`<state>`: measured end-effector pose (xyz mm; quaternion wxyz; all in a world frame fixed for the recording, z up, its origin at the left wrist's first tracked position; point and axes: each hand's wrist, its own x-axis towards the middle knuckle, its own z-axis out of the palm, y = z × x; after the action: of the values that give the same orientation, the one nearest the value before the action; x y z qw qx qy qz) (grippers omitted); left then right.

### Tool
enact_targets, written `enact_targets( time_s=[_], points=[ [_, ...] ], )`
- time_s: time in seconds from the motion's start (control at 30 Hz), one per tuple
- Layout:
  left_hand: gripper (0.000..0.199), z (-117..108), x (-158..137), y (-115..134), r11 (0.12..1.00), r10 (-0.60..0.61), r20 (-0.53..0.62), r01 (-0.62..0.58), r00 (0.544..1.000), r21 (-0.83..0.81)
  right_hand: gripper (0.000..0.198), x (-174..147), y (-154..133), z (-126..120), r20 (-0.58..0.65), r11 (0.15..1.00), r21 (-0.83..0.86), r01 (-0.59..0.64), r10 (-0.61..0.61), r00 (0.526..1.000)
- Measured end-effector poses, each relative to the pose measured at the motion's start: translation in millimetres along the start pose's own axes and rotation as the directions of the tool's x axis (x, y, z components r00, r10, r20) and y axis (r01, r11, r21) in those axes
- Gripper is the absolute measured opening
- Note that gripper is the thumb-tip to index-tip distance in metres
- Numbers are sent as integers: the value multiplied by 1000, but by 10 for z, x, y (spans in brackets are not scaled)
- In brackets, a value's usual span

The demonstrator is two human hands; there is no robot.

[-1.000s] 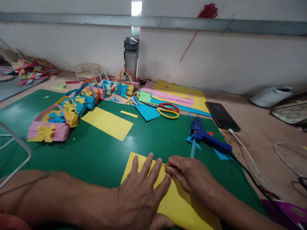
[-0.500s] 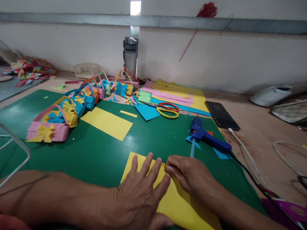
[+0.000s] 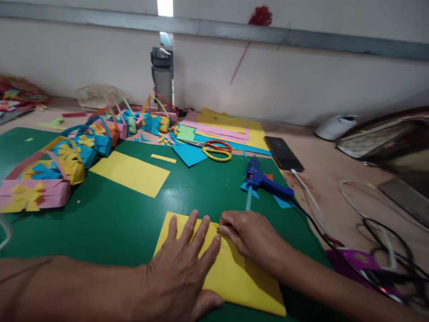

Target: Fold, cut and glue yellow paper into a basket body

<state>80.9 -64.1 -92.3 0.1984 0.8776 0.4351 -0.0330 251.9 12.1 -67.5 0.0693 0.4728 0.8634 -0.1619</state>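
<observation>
Where two hands, one sheet.

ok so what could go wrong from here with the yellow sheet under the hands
The yellow sheet could crease crookedly if the left hand, pressed flat, slips while the right hand pinches its edge.
The right hand might bump the glue gun just beyond it.
Its black cord could snag the right forearm.

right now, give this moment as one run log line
left hand: spread on yellow paper | right hand: pinching its far edge | glue gun: beyond right hand
</observation>
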Motion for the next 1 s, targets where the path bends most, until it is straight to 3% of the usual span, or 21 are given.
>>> enact_targets(
  time_s=[0.3, 0.53, 0.83, 1.0],
  points=[
    [73, 9, 1, 39, 998, -49, 74, 46, 996, 42, 17, -138, 30, -78, 48, 991, -48, -126, 129, 991],
    [70, 32, 4, 21, 999, -38, 74, 36, 997, 34, 20, -138, 37, -65, 24, 986, -97, -134, 136, 990],
    [69, -69, 17, 50, 999, -39, 165, 39, 985, 5, 19, -123, 28, -55, 25, 984, -138, -117, 122, 992],
    [70, -48, 12, 36, 999, -37, 148, 37, 988, 0, 18, -124, 29, -42, 16, 979, -169, -114, 118, 993]
  ],
)
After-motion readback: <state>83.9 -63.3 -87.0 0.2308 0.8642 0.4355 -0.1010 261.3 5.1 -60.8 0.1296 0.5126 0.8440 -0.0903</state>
